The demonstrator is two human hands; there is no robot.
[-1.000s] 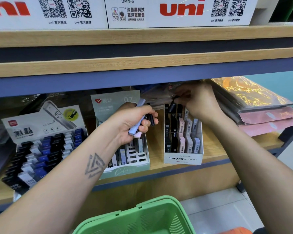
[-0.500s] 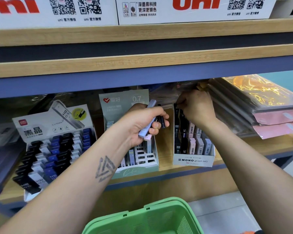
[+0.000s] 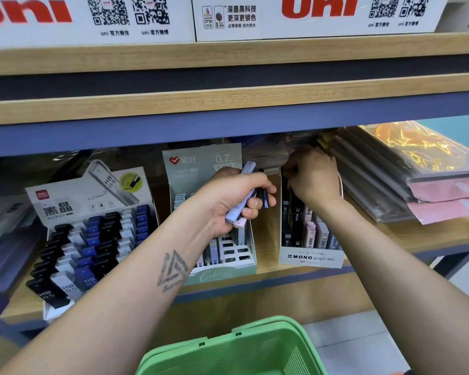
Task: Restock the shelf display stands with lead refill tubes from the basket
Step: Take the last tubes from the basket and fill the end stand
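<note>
Your left hand (image 3: 236, 201) has its grip clenched around a bundle of tubes (image 3: 241, 204), lilac, pink and dark ones, held upright just above the green stand (image 3: 222, 266) at the middle of the shelf (image 3: 390, 239), probably so the next ones are ready to feed across. Your right hand (image 3: 313, 182) is curled down into the back rows of the MONO stand (image 3: 310, 257), just to the right; its fingertips are hidden, so I cannot tell whether the grip pinches a tube or has let go, but it looks like seating one in a slot. The black stand (image 3: 92, 201) sits toward the shelf's left end, and the basket (image 3: 228, 347) waits below the front edge. Compared with half a second ago, both hands hold nearly the same poses; only your head has shifted slightly, sliding the whole shelf a little in view.
</note>
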